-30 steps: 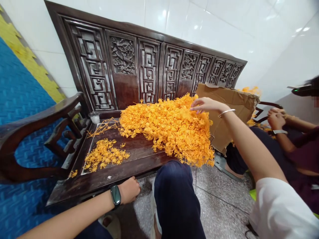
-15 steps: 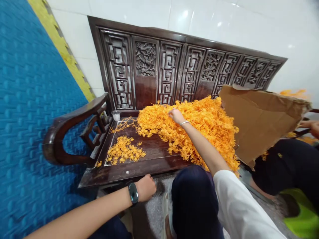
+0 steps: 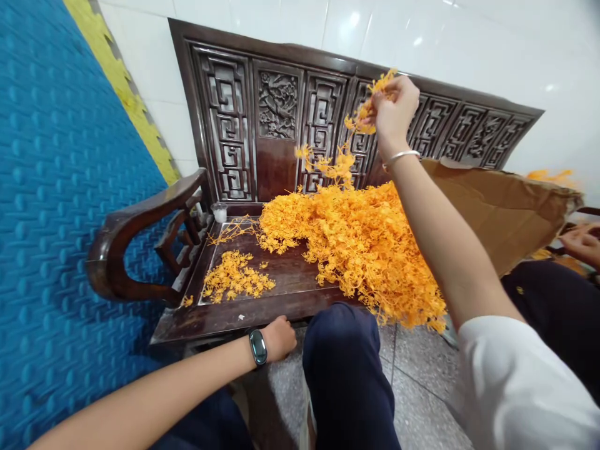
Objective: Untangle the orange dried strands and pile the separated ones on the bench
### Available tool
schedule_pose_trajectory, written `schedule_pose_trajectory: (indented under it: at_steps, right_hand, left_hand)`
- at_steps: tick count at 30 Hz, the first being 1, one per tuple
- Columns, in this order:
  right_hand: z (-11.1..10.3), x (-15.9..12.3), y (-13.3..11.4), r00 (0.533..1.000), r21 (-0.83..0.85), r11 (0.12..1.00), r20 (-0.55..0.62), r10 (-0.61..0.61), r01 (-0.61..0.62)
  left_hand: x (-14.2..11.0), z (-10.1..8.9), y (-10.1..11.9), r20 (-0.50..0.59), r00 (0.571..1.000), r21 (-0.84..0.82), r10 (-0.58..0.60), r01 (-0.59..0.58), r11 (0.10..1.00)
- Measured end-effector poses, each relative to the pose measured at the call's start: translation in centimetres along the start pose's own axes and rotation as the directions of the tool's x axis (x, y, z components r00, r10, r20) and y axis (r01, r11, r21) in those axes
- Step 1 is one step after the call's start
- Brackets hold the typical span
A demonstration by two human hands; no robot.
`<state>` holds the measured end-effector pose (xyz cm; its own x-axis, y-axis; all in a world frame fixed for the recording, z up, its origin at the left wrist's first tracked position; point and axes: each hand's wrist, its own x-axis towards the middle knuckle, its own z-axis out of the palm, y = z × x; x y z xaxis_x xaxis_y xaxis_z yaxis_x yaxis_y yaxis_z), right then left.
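My right hand (image 3: pixel 396 112) is raised in front of the carved bench back, its fingers pinched on a strand of orange plastic flower pieces (image 3: pixel 344 165). The strand dangles down to the left above a big heap of the same orange pieces (image 3: pixel 360 244) on the bench seat. My left hand (image 3: pixel 280 339) is a closed fist at the front edge of the bench (image 3: pixel 300 306), and nothing shows in it. A small spread of loose orange flowers (image 3: pixel 237 276) lies on the left of the seat, with bare orange stems (image 3: pixel 232 231) behind it.
A cardboard sheet (image 3: pixel 497 206) stands at the heap's right side. Past it another person's hand (image 3: pixel 584 244) is at work. A small clear cup (image 3: pixel 219 212) sits by the wooden armrest (image 3: pixel 112 250). Blue foam matting (image 3: pixel 56 206) covers the left.
My right hand has risen from the heap, up and to the right, drawing a strand of orange flowers out. My left fist stays nearly in place.
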<state>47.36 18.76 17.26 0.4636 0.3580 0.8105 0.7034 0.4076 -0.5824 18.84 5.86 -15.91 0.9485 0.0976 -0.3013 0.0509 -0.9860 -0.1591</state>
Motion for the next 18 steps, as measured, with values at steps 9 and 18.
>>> schedule_pose_trajectory:
  at_steps: [9, 18]
  right_hand:
    - [1.4, -2.7, -5.9, 0.985, 0.08, 0.996, 0.163, -0.053, 0.04]
    - [1.6, -0.7, -8.4, 0.972, 0.498, 0.857, 0.105, -0.209, 0.13]
  left_hand:
    - [-0.2, 0.2, -0.3, -0.065, 0.998, 0.004, -0.013, 0.013, 1.0]
    - [-0.8, 0.2, -0.1, -0.028, 0.999, 0.004, -0.019, 0.019, 1.0]
